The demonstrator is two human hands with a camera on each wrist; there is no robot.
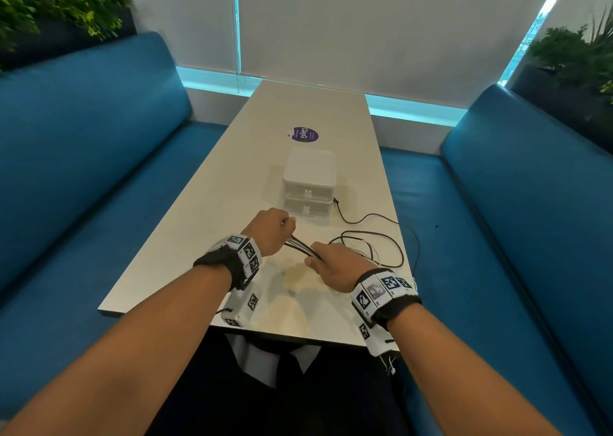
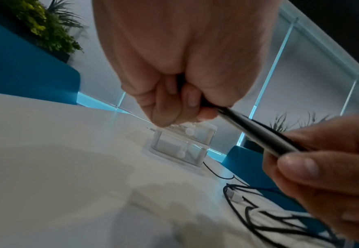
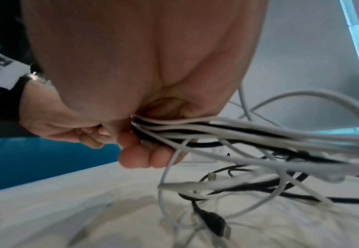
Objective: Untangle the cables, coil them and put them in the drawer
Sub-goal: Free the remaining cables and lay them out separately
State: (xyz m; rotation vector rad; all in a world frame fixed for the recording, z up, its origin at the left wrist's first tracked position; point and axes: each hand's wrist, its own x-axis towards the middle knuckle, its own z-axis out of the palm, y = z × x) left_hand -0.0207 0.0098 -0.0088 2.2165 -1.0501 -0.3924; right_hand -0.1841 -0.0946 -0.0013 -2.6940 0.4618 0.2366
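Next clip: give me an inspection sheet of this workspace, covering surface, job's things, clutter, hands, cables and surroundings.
Surface: long pale rectangular table with a round purple sticker.
Job's things: translucent white two-drawer plastic box, both drawers closed; mixed black and white cable bundle.
Clutter: nothing seen.
Hands: left hand and right hand both grip the bundle, stretched between them above the table.
Cables: loose black and white loops trail right of the hands, still tangled; one black end lies beside the box; connectors lie on the table.
Surroundings: blue upholstered benches both sides, potted plants, window blinds behind.
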